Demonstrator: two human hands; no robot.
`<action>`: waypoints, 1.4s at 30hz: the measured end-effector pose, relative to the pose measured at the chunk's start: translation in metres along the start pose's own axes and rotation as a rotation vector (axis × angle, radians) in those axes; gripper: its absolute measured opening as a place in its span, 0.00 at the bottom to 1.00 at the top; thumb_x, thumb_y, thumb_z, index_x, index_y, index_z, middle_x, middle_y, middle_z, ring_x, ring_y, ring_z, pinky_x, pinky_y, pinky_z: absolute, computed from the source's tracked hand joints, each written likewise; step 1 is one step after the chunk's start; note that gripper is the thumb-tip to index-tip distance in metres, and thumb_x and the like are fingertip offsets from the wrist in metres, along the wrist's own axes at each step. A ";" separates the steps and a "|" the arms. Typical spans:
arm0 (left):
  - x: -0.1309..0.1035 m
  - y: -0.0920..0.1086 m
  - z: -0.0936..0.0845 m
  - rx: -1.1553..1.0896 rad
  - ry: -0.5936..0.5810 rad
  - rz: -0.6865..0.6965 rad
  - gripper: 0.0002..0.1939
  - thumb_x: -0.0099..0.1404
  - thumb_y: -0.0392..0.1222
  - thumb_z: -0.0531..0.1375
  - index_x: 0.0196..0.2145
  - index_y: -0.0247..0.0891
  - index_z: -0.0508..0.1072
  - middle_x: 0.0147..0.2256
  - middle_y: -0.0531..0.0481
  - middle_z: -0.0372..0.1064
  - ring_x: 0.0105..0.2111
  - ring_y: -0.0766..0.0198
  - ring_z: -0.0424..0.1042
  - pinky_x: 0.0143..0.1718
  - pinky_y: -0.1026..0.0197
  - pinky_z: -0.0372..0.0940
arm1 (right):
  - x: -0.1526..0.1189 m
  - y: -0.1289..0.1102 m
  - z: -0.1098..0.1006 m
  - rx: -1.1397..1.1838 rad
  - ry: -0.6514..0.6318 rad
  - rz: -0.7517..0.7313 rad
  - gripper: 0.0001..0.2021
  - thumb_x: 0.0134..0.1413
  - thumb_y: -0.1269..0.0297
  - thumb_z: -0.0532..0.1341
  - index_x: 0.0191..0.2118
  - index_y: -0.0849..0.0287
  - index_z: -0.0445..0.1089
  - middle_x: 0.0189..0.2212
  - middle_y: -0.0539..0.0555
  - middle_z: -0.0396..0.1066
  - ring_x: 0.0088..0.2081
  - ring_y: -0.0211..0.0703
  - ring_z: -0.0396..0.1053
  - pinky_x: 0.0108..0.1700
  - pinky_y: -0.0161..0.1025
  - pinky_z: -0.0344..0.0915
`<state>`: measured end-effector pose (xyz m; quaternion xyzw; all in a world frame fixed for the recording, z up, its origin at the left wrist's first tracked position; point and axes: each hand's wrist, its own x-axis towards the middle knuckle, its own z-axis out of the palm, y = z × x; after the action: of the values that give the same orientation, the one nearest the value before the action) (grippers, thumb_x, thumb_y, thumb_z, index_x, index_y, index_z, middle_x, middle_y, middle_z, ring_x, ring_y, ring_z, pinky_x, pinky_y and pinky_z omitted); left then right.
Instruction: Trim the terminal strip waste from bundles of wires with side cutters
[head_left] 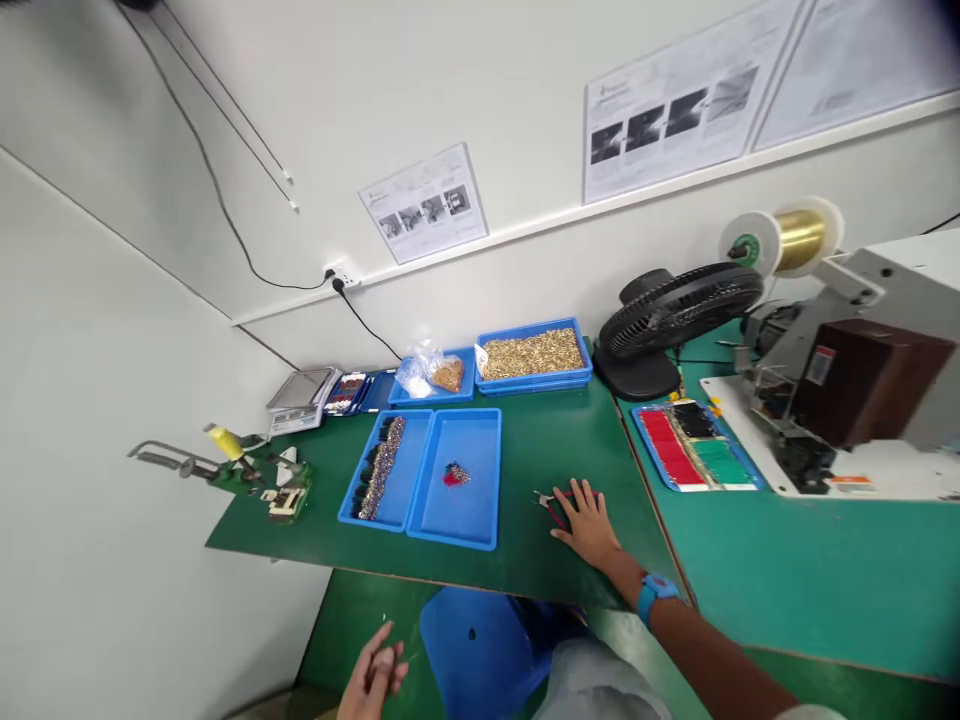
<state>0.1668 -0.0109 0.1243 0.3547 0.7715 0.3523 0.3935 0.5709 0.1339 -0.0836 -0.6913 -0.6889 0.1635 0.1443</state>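
Note:
My right hand [589, 525] lies flat on the green table with its fingers spread, resting over a pair of small red-handled pliers [544, 499]. The jaws of the pliers point left; part of the handles is hidden under the fingers. Low in the view, in front of the table edge, my left hand [373, 675] hovers with loosely bent fingers and nothing visible in it. Left of the right hand sits a blue tray [480, 440] with a small red and dark cluster [454, 474]. Beside it another blue tray [411, 480] holds a row of black bundles with metallic ends [380, 465].
A hand press [289, 500] stands at the left table end, near a scale [300, 395]. Behind are a tray of brass-coloured pieces [532, 355] and a tray with plastic bags [431, 375]. A black fan [667, 310] and a machine [870, 390] stand right. A blue stool [469, 650] is below.

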 end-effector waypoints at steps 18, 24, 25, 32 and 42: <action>0.325 0.108 0.154 1.010 -0.780 0.903 0.36 0.66 0.47 0.68 0.69 0.45 0.66 0.64 0.42 0.67 0.58 0.47 0.73 0.61 0.48 0.67 | 0.093 -0.010 0.059 -0.184 0.368 0.102 0.24 0.73 0.56 0.61 0.70 0.53 0.66 0.71 0.64 0.60 0.75 0.67 0.48 0.71 0.71 0.47; 0.359 0.078 0.187 1.168 -0.851 1.139 0.24 0.65 0.49 0.69 0.58 0.47 0.73 0.56 0.46 0.71 0.51 0.48 0.77 0.51 0.53 0.69 | 0.135 -0.012 0.061 -0.292 0.423 0.167 0.24 0.72 0.53 0.63 0.68 0.54 0.67 0.70 0.61 0.61 0.71 0.65 0.55 0.70 0.69 0.53; 0.361 0.075 0.190 1.190 -0.842 1.172 0.20 0.66 0.47 0.67 0.54 0.46 0.74 0.55 0.46 0.71 0.49 0.49 0.77 0.48 0.54 0.68 | 0.144 -0.012 0.061 -0.302 0.425 0.166 0.24 0.72 0.53 0.63 0.67 0.54 0.67 0.69 0.61 0.62 0.70 0.64 0.57 0.69 0.69 0.54; 0.359 0.068 0.197 1.295 -0.726 1.302 0.08 0.66 0.36 0.61 0.44 0.43 0.72 0.49 0.44 0.74 0.44 0.51 0.78 0.42 0.56 0.65 | 0.179 -0.003 0.058 -0.304 0.406 0.132 0.27 0.71 0.50 0.63 0.69 0.54 0.65 0.71 0.61 0.59 0.70 0.65 0.57 0.69 0.70 0.54; 0.339 0.066 0.193 1.414 -0.554 1.245 0.12 0.73 0.45 0.64 0.50 0.36 0.75 0.49 0.43 0.76 0.45 0.54 0.76 0.50 0.49 0.71 | 0.167 0.001 0.046 -0.235 0.331 0.054 0.25 0.70 0.51 0.65 0.66 0.56 0.67 0.68 0.62 0.63 0.66 0.63 0.64 0.66 0.68 0.62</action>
<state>0.2009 0.3528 -0.0281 0.9220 0.3601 -0.1421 0.0016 0.5519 0.2998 -0.1305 -0.7392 -0.6511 -0.0300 0.1696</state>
